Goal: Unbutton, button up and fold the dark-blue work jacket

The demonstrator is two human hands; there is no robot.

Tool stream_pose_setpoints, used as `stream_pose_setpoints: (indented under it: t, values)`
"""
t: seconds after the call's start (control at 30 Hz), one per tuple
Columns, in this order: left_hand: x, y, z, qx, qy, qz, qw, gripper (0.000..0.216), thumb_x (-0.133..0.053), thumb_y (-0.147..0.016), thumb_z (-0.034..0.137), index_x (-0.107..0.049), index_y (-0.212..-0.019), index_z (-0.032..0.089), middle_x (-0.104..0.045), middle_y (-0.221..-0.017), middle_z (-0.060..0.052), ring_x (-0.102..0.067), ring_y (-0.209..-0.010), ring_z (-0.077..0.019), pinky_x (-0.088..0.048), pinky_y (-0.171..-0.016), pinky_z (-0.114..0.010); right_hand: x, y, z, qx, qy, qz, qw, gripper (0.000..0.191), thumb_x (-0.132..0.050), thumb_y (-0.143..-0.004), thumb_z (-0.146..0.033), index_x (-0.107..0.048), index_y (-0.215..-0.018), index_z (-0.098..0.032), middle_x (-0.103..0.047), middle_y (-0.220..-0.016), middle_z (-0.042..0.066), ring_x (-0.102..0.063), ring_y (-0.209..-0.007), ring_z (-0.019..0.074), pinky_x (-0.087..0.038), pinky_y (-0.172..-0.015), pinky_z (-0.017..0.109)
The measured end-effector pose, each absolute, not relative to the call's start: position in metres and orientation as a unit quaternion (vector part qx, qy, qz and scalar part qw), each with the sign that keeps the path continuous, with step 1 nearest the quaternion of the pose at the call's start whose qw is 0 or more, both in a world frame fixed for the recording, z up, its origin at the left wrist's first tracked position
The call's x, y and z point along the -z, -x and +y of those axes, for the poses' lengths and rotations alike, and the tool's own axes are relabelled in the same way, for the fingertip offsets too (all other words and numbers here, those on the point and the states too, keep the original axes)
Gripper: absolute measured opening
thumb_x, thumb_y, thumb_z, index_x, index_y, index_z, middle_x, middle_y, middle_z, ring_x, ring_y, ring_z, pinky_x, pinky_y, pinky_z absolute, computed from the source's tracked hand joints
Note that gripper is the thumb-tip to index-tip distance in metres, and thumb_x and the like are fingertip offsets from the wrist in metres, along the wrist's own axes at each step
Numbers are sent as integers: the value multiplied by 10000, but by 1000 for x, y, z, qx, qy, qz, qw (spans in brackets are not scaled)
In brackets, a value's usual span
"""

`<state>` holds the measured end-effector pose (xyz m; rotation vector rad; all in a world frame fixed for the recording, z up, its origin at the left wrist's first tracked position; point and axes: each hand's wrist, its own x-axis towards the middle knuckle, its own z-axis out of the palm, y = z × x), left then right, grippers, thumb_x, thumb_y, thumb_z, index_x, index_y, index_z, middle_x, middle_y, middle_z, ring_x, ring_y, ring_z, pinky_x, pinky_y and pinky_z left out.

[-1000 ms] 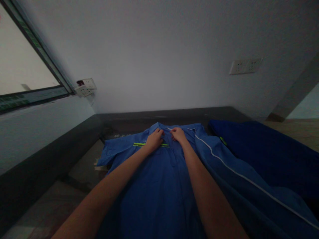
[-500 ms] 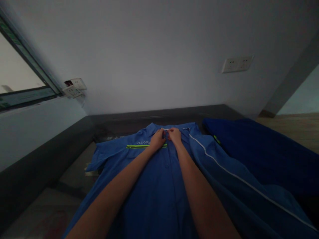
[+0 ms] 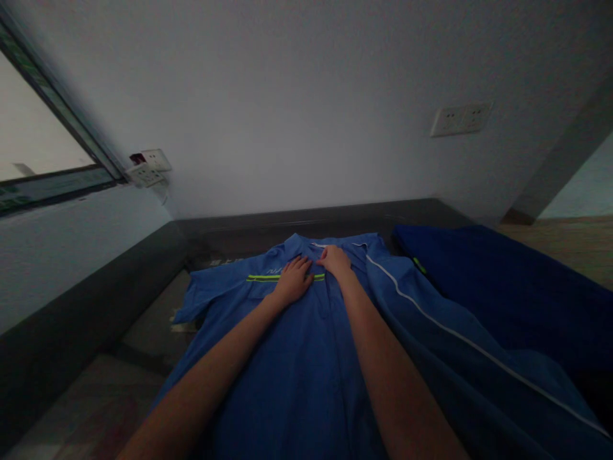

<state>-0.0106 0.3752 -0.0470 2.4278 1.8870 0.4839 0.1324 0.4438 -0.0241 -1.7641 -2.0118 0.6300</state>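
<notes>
A blue work shirt with a bright yellow-green chest stripe is spread front side up, its collar at the far end. My left hand lies flat on the chest beside the button placket, fingers stretched out over the stripe and part of the white lettering. Just below the collar, my right hand has its fingertips pinched together at the top of the placket; whether cloth or a button is between them is too small to see. The shirt's right side, with a long white piping line, spreads toward the lower right.
Darker blue folded cloth lies to the right of the shirt. A dark raised edge runs along the wall behind. Wall sockets are at the right, and loose-hanging sockets are by the window at the left.
My left hand has left the collar opening and moved down and left, flattening onto the chest. My right hand stays near the collar. The view has shifted slightly.
</notes>
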Motion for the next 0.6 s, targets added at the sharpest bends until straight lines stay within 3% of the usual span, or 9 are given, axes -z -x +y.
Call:
stream_pose_setpoints:
  t: [0.23,0.6]
  values:
    - [52,8,368,-134,-758,638,-17,460,-393,-928,351,-442,-1367,223,-404,-1460,-86,-336,-1356,-241,-255,-1107,-475,19,-134,438,-189,649,-724,134,302,-694,-770,-364,-659,-991,-162,-663,-1106,159,-623,-1053,251,-464,-834,326]
    - [54,8,368,-157,-755,636,-28,455,-408,-914,348,-473,-1346,222,-434,-1437,-96,-364,-1333,-267,-276,-1092,-476,-16,-124,408,-140,629,-760,86,301,-608,-837,-218,-634,-1121,-123,-616,-1194,212,-579,-1124,297,-459,-873,369]
